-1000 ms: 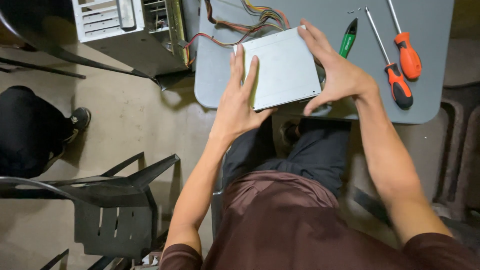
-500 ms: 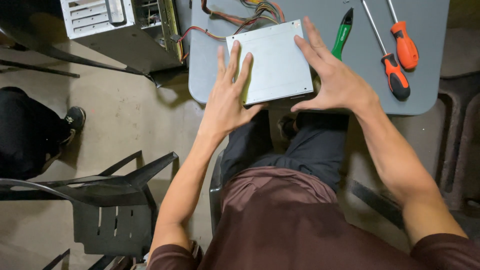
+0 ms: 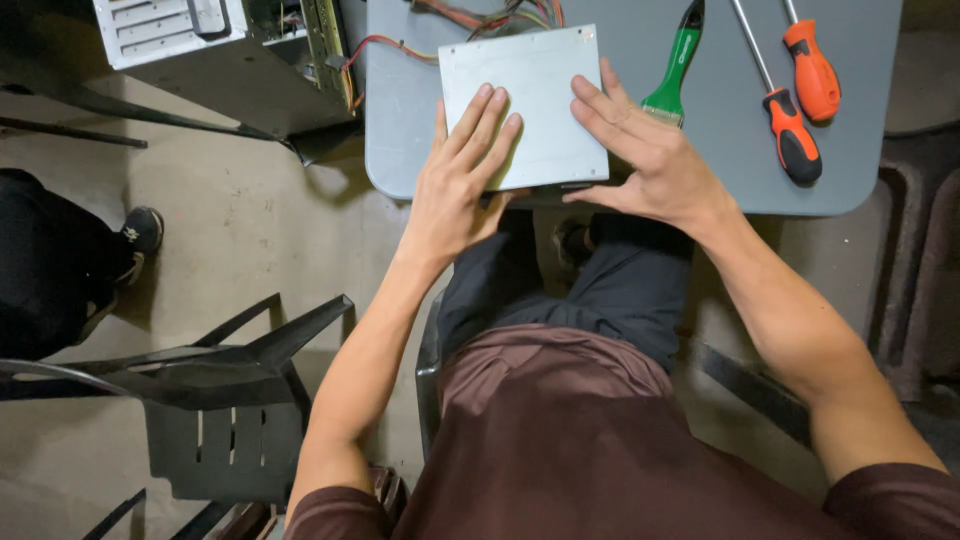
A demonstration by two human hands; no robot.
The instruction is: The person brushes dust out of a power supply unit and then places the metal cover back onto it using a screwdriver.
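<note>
from the head camera, looking down: a flat grey metal box lies on the grey table, near the edge closest to the person. the left hand lies flat on top of the box with its fingers spread a little, which looks like it keeps the box from sliding. the right hand lies on the right side of the box, fingers open and flat, thumb by the near edge, so both hands steady it. coloured wires run out behind the box. right of the box lie a green brush and two orange screwdrivers.

left of the box, an open computer case stands on the floor. a dark plastic chair stands on that floor, nearer the person.
</note>
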